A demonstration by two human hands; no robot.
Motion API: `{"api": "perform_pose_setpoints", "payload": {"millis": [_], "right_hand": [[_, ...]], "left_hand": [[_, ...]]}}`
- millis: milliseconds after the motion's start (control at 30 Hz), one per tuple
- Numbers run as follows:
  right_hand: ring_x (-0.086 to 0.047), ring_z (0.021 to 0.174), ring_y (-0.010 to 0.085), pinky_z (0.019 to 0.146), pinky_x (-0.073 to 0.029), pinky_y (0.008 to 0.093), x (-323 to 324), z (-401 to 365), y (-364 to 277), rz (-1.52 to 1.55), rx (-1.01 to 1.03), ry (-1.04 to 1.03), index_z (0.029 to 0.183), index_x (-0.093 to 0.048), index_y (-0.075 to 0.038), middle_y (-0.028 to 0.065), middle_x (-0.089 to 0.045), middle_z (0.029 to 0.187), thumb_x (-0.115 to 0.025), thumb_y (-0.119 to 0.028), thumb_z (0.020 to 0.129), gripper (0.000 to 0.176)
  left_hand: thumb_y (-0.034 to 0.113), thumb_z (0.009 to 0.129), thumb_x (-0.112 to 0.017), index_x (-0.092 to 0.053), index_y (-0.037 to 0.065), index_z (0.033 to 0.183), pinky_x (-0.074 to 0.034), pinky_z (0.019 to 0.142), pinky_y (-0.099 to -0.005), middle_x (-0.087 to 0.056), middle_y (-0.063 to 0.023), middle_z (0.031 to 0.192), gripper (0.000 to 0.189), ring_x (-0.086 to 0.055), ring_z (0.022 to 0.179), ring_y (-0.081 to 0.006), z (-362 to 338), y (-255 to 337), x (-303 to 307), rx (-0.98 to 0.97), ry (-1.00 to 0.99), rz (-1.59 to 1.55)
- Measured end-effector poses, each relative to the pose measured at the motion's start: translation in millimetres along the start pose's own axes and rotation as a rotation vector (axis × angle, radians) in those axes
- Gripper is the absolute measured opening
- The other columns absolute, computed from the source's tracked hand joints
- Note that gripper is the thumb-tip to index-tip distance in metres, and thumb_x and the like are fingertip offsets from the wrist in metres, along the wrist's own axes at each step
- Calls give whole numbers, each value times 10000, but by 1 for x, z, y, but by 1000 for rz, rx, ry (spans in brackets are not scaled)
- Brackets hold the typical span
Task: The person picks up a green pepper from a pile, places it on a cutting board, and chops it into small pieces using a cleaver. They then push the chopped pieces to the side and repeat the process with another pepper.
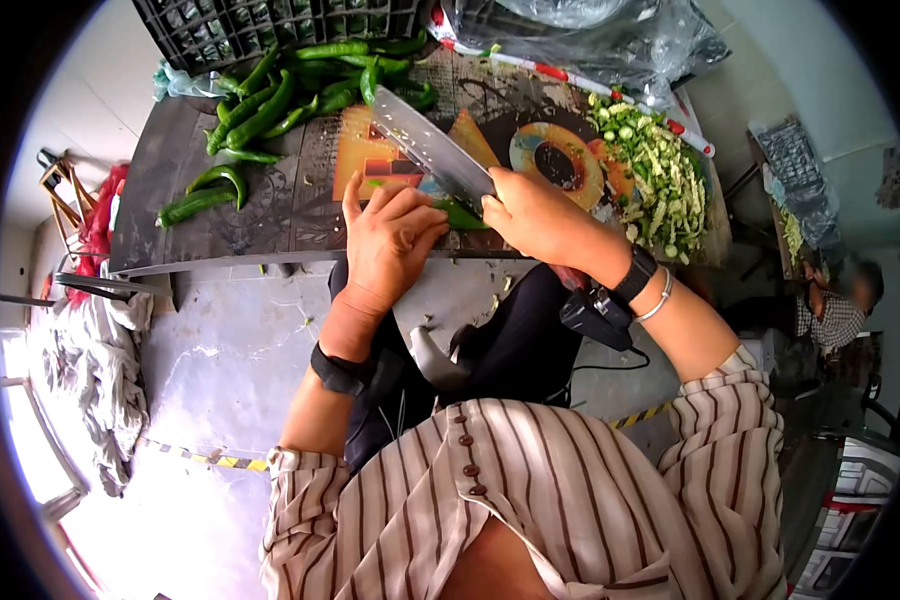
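Note:
My right hand (535,215) is closed round the handle of a large knife (430,145), whose wide blade points up and to the left over the table. Under the blade near the table's front edge lies a green pepper (460,214). The fingers of my left hand (390,235) are bent and press on the pepper's left end. Whole green peppers (270,105) are heaped at the back left of the table, with a few loose ones nearer the front. A pile of chopped pepper pieces (660,180) covers the table's right end.
A black crate (270,28) stands behind the whole peppers. Clear plastic bags (590,45) lie at the back right. The dark wooden table (135,225) ends just before my knees. Another person (835,310) sits at the far right near a second table.

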State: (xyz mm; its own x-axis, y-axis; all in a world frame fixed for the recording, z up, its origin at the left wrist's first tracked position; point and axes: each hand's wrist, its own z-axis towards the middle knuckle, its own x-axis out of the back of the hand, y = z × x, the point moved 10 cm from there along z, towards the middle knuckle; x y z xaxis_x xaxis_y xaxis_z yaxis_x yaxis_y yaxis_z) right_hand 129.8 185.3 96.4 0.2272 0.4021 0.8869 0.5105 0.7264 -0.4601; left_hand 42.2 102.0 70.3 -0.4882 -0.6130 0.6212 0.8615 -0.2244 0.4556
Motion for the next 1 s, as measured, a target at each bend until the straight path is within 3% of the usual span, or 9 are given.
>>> {"api": "perform_pose_setpoints", "payload": {"millis": [200, 233, 367, 467, 1000], "right_hand": [[-593, 657, 448, 598, -463, 466, 18, -27, 7, 167, -173, -10, 832, -494, 93, 293, -560, 679, -517, -129, 873, 227], [-593, 649, 446, 591, -462, 463, 20, -31, 3, 115, -82, -10, 836, -489, 88, 287, -560, 670, -514, -136, 881, 229], [-587, 640, 446, 584, -462, 463, 15, -42, 3, 83, -34, 2, 826, -486, 75, 273, -559, 654, -519, -152, 891, 239], [-583, 646, 453, 581, -463, 466, 10, -43, 7, 111, -98, -38, 827, -485, 73, 277, -558, 655, -525, -152, 887, 237], [-565, 736, 470, 658, -446, 485, 4, -30, 1, -24, -51, -206, 868, -488, 77, 281, -560, 727, -529, -149, 889, 231]], "left_hand": [[201, 737, -728, -702, 182, 799, -201, 1100, -513, -604, 76, 847, 70, -572, 970, -133, -1, -1, -1, 24, -8, -7], [201, 737, -728, -702, 182, 799, -201, 1100, -513, -604, 76, 847, 70, -572, 970, -133, -1, 0, -1, 20, -14, -9], [201, 739, -728, -699, 183, 799, -204, 1096, -517, -604, 73, 852, 69, -571, 985, -142, -1, -2, -3, 35, -24, -20], [200, 735, -729, -698, 184, 800, -205, 1094, -521, -604, 74, 856, 74, -571, 992, -147, -1, -3, -3, 45, -23, -15], [194, 727, -736, -693, 185, 800, -212, 1100, -519, -599, 81, 877, 85, -567, 965, -130, -1, -4, -5, 42, -52, 0]]}}
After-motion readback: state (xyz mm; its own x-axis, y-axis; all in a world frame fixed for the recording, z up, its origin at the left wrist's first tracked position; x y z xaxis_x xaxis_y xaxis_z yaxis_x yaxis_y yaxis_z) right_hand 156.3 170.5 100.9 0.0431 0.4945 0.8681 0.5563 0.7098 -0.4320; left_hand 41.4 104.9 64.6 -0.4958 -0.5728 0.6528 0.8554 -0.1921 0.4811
